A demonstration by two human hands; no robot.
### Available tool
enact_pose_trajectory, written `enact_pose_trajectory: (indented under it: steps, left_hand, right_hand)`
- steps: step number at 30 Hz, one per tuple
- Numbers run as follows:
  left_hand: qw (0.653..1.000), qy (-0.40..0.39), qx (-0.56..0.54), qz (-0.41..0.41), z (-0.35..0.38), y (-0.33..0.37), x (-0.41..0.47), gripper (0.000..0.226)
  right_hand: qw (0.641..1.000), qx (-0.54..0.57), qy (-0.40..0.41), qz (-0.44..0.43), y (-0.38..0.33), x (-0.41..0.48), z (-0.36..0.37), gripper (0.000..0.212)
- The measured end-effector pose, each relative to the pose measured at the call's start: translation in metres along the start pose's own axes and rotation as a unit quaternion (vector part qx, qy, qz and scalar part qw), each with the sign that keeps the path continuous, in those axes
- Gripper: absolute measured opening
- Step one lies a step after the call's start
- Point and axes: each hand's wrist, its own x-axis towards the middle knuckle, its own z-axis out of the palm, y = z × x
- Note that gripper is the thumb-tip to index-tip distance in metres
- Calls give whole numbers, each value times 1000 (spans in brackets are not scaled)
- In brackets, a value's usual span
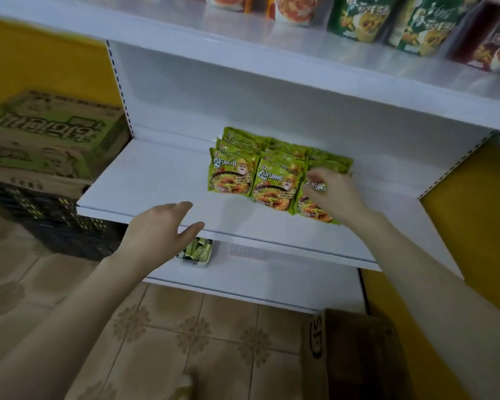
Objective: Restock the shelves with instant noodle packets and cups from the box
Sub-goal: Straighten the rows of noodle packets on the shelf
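1. My right hand (331, 194) has its fingers curled over the top edge of the front right packet (315, 212) and pinches it where it stands on the shelf.
2. My left hand (156, 229) holds nothing. Its fingers are loosely spread over the front lip of the middle shelf (145, 180), well to the left of the packets.
3. The green instant noodle packets (272, 168) stand upright in three files running front to back, right of the shelf's middle.
4. The shelf and its back panel are plain white, with slotted uprights at both sides.
5. The upper shelf (243, 33) carries cup-shaped packs (355, 18) in orange, green and dark red; the motion blur is too strong for me to read the labels.
6. On the lower shelf (272, 278) sits a small white tray (197, 254) of something green, too blurred to name.
7. The wall (26, 59) is yellow and the floor (185, 327) is patterned beige tile.
8. At the left, a green-printed carton (49, 134) rests on a dark crate (55, 217).
9. A brown cardboard box (352, 356) stands on the floor at lower right.
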Motion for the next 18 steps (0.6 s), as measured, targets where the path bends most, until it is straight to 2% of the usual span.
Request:
enact_pose_trajectory:
  steps: [9, 15, 18]
  left_hand:
    - [996, -70, -20, -55, 63, -65, 66, 57]
    - [984, -122, -98, -88, 133, -88, 119, 71]
    - [977, -115, -151, -102, 167, -91, 147, 76]
  right_hand:
    - [998, 11, -31, 53, 4, 63, 88, 45]
    - [996, 9, -20, 84, 35, 93, 155, 57]
    - [996, -22, -9, 87, 57, 107, 183, 62]
